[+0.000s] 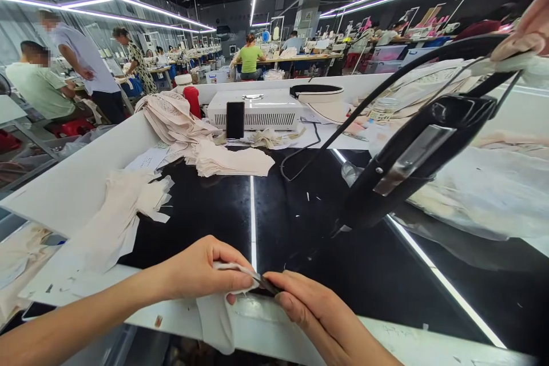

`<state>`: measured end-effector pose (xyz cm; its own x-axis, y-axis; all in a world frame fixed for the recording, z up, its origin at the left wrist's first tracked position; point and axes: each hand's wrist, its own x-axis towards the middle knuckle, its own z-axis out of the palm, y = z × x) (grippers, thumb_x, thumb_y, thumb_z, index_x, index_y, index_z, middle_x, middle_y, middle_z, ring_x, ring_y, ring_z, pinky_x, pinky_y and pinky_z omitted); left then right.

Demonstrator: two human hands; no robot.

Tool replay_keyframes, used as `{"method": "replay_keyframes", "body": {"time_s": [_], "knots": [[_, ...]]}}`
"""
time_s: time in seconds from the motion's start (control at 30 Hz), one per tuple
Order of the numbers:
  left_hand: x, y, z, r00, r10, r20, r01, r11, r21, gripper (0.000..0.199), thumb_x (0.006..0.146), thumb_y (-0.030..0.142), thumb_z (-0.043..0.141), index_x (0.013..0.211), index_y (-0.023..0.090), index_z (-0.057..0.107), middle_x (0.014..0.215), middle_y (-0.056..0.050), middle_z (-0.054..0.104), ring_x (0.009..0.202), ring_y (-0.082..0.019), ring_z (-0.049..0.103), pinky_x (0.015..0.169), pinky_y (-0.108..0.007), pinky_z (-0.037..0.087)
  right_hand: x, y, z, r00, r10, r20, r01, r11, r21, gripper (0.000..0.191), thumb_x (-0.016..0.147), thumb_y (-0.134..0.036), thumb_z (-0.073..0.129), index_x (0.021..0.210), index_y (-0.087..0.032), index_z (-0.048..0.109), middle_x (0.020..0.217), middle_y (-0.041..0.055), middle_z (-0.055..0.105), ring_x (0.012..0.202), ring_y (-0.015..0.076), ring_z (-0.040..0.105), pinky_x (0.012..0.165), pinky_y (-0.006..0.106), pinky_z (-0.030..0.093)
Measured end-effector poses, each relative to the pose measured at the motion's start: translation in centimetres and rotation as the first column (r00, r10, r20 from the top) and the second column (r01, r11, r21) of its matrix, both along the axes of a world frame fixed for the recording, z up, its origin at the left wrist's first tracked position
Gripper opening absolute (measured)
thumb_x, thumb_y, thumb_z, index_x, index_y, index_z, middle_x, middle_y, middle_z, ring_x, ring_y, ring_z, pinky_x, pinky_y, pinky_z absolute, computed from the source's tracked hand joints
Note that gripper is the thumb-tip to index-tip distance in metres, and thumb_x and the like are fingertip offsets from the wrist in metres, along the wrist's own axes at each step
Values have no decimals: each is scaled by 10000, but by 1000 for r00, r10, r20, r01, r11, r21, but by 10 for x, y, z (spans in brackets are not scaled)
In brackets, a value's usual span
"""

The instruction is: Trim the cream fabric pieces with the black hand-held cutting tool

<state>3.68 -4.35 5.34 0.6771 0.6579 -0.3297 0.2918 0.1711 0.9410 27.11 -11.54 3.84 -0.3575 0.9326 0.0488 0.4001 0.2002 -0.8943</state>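
Over the front edge of the black tabletop (206,206), my left hand (201,269) pinches a piece of white fabric (217,323), whose lower part hangs down past the edge. My right hand (306,306) is closed on a small dark tool (270,284), its thin tip touching the fabric beside my left fingertips. The tool's exact kind is hard to tell, since my fingers cover part of it. Both hands are close together, a small gap between them.
A large black device (412,160) with a cable hangs at the right. Beige fabric stacks (231,161) and pale pieces (115,217) lie at the left. Behind stand a white vented box (257,111), a phone (235,120) and a red bottle (191,101). Several people are farther back.
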Motion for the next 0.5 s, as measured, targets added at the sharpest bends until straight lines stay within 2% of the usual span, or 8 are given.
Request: {"method": "replay_keyframes", "body": {"time_s": [0.2, 0.5], "knots": [[-2, 0, -3, 1000, 13, -22, -13, 1000, 12, 223, 841, 338, 734, 881, 132, 811, 701, -19, 669, 651, -127, 577, 639, -220, 471, -4, 0, -2, 1000, -16, -12, 16, 1000, 20, 516, 1045, -637, 375, 1233, -336, 750, 960, 35, 790, 847, 222, 732, 792, 304, 596], [-3, -2, -2, 999, 24, -43, -23, 999, 27, 222, 847, 335, 726, 880, 134, 814, 678, -17, 670, 646, -127, 573, 636, -215, 460, -4, 2, -6, 1000, -4, 23, 5, 1000, -23, 458, 1061, -573, 409, 1170, -298, 759, 925, 29, 767, 921, 229, 729, 833, 303, 579]]}}
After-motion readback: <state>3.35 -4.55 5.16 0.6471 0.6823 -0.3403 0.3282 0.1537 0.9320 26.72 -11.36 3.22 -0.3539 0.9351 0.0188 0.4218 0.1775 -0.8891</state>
